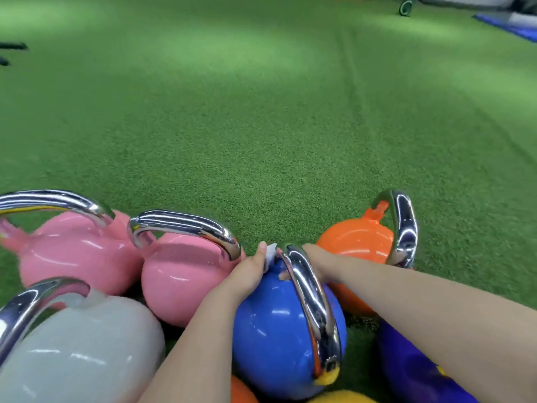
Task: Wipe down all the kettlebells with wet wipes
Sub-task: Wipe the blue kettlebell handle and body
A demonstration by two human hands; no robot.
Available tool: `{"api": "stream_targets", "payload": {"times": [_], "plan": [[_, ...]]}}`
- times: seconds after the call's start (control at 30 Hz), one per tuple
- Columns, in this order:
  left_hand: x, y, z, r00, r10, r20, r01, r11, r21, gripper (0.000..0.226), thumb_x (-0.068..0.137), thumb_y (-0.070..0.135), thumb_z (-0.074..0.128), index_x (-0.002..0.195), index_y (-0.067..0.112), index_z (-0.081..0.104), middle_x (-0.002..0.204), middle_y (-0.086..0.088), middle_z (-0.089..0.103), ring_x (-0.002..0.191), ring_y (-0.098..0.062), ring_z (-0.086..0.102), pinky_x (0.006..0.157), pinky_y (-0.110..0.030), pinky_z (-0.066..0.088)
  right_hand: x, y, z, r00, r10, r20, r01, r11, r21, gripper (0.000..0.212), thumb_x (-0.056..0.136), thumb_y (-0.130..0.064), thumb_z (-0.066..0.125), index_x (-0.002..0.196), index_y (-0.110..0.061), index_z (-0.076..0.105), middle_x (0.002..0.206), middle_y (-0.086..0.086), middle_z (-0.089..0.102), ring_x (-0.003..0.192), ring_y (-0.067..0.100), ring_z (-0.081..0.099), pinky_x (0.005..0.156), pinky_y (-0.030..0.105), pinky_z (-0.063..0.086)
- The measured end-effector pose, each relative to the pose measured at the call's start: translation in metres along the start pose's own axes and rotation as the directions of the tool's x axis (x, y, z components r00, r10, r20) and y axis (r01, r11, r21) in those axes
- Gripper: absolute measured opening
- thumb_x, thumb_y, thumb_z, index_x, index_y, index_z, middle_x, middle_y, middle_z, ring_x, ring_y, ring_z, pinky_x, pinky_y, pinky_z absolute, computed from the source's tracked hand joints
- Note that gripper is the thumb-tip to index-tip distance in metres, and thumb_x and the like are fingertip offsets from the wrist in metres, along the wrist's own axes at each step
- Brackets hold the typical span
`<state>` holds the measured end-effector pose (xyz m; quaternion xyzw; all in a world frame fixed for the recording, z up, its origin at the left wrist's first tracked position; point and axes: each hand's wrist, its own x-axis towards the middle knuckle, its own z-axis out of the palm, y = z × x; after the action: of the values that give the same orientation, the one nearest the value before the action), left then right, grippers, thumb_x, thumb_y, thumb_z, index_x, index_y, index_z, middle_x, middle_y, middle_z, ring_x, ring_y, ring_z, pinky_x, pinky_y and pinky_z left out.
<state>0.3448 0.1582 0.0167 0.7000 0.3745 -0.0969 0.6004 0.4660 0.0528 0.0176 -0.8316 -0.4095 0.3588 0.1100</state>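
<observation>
A blue kettlebell with a chrome handle lies on the green turf in the near middle. My left hand pinches a white wet wipe against the far end of that handle. My right hand reaches in from the right and grips the same far end, with fingertips showing under the handle; the chrome bar hides most of it. Around it lie two pink kettlebells, a grey one, an orange one and a purple one.
Parts of a yellow kettlebell and a second orange one show at the bottom edge. Green turf stretches ahead. A wheeled item and a blue mat sit at the far right.
</observation>
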Motion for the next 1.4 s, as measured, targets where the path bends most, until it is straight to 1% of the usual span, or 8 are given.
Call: {"api": "stream_targets", "payload": {"times": [0.2,0.33,0.6,0.9,1.07,1.2,1.3,1.4], "plan": [[0.023,-0.006,0.002,0.998,0.022,-0.056,-0.027,0.995,-0.094,0.085,0.067,0.084,0.031,0.105,0.016,0.064,0.121,-0.011,0.062,0.115,-0.029,0.057,0.102,-0.045,0.042,-0.013,-0.007,-0.016,0.992,0.046,-0.117,-0.052,0.997,-0.051,0.018,0.084,-0.01,0.059,0.066,-0.009,0.063,0.079,0.012,0.067,0.07,0.016,0.049,0.062,0.022,0.038],[0.005,0.018,-0.004,0.991,0.128,-0.029,-0.125,0.988,0.094,0.1,0.064,0.09,0.013,0.112,0.02,0.066,0.115,-0.007,0.065,0.111,-0.023,0.057,0.104,-0.044,0.039,-0.031,-0.016,-0.041,0.987,0.04,0.156,-0.071,0.977,0.2,0.018,0.083,0.005,0.053,0.079,-0.011,0.06,0.07,0.0,0.055,0.071,0.013,0.051,0.057,0.018,0.042],[-0.013,0.041,-0.007,0.968,0.25,-0.024,-0.244,0.959,0.141,0.073,0.087,0.068,0.01,0.092,0.033,0.073,0.101,0.002,0.071,0.106,-0.015,0.059,0.104,-0.042,0.038,-0.019,-0.023,-0.049,0.912,0.16,0.377,-0.409,0.373,0.833,0.026,0.102,-0.02,0.033,0.107,-0.001,0.049,0.09,0.017,0.06,0.066,0.023,0.067,0.059,0.033,0.059],[-0.021,0.047,-0.013,0.911,0.371,-0.182,-0.365,0.929,0.066,0.046,0.1,0.039,0.022,0.089,0.017,0.061,0.088,0.0,0.065,0.097,-0.021,0.059,0.092,-0.035,0.042,-0.022,-0.048,-0.035,0.836,0.157,0.525,-0.543,0.374,0.752,0.048,0.095,-0.039,0.049,0.105,0.007,0.05,0.076,0.02,0.065,0.06,0.025,0.066,0.057,0.03,0.058],[-0.021,0.05,-0.011,0.856,0.429,-0.289,-0.448,0.894,0.001,0.025,0.1,0.034,0.026,0.094,0.025,0.049,0.096,-0.001,0.057,0.104,-0.024,0.055,0.097,-0.036,0.041,-0.019,-0.064,-0.043,0.886,0.311,0.343,-0.462,0.64,0.614,0.031,0.097,-0.028,0.036,0.08,-0.008,0.052,0.082,0.008,0.054,0.072,0.023,0.051,0.103,0.044,0.042],[-0.024,0.055,-0.011,0.858,0.405,-0.317,-0.459,0.88,-0.119,0.029,0.1,0.035,0.022,0.116,0.024,0.043,0.116,-0.002,0.05,0.111,-0.017,0.048,0.103,-0.038,0.037,-0.029,-0.081,-0.055,0.869,0.261,0.422,-0.437,0.803,0.405,0.018,0.091,-0.007,0.04,0.075,-0.002,0.047,0.072,0.013,0.054,0.067,0.023,0.057,0.061,0.033,0.051],[-0.025,0.055,-0.009,0.892,0.359,-0.274,-0.415,0.892,-0.181,0.029,0.101,0.034,0.019,0.112,0.023,0.043,0.114,-0.002,0.051,0.102,-0.016,0.051,0.102,-0.041,0.039,-0.041,-0.091,-0.056,0.906,0.265,0.331,-0.298,0.953,0.05,0.013,0.093,-0.011,0.043,0.086,-0.003,0.051,0.081,0.011,0.054,0.085,0.03,0.062,0.069,0.035,0.055],[-0.027,0.053,-0.008,0.901,0.356,-0.25,-0.402,0.9,-0.169,0.029,0.101,0.037,0.018,0.114,0.025,0.042,0.113,-0.001,0.053,0.099,-0.015,0.054,0.1,-0.042,0.041,-0.045,-0.087,-0.058,0.912,0.231,0.34,-0.292,0.946,0.141,0.016,0.092,-0.01,0.042,0.083,-0.002,0.053,0.078,0.011,0.058,0.073,0.025,0.06,0.066,0.032,0.054]]}}
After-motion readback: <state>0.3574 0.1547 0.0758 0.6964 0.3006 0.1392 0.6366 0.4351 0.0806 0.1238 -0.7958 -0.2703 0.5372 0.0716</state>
